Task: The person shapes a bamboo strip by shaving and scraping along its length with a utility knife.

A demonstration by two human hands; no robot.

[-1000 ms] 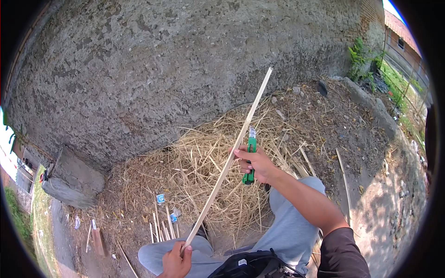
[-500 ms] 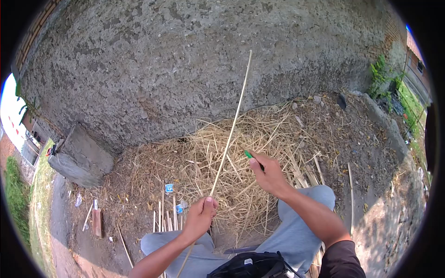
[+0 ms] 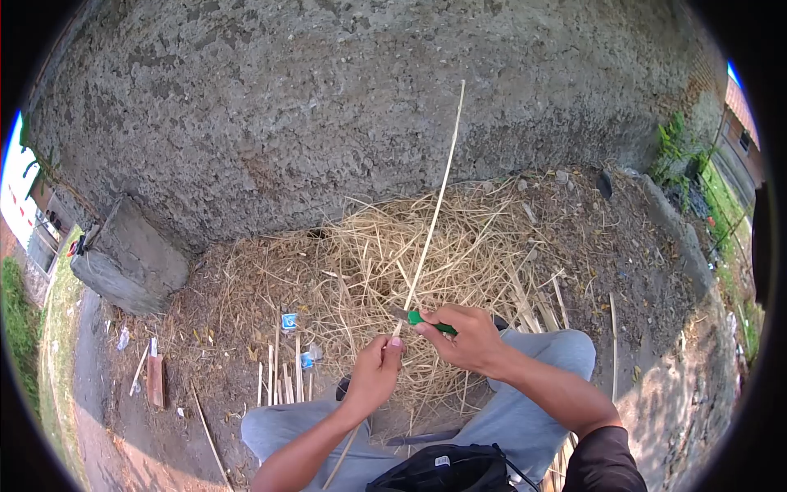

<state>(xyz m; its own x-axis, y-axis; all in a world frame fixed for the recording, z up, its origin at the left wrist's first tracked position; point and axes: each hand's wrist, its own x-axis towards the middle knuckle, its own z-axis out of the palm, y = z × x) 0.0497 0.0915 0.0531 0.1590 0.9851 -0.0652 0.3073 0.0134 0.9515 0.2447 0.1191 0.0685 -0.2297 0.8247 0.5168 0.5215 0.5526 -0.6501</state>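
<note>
A long, thin pale strip [image 3: 440,199] rises from between my legs toward the wall. My left hand [image 3: 375,373] pinches it low down, and its lower end runs back past my wrist. My right hand [image 3: 463,334] is closed round a green cutter knife [image 3: 433,321]. The knife's blade points left and lies against the strip just above my left fingertips. Below both hands spreads a heap of pale shavings [image 3: 385,250].
A rough grey wall [image 3: 328,115] stands ahead, with a concrete block [image 3: 135,258] at its left. Several cut strips [image 3: 298,369] and two blue packets [image 3: 288,321] lie left of the heap. A brownish-red piece [image 3: 156,379] is farther left.
My left hand has moved up the strip from its lower end. My right hand has come down and left, turning the knife from upright to sideways against the strip.
</note>
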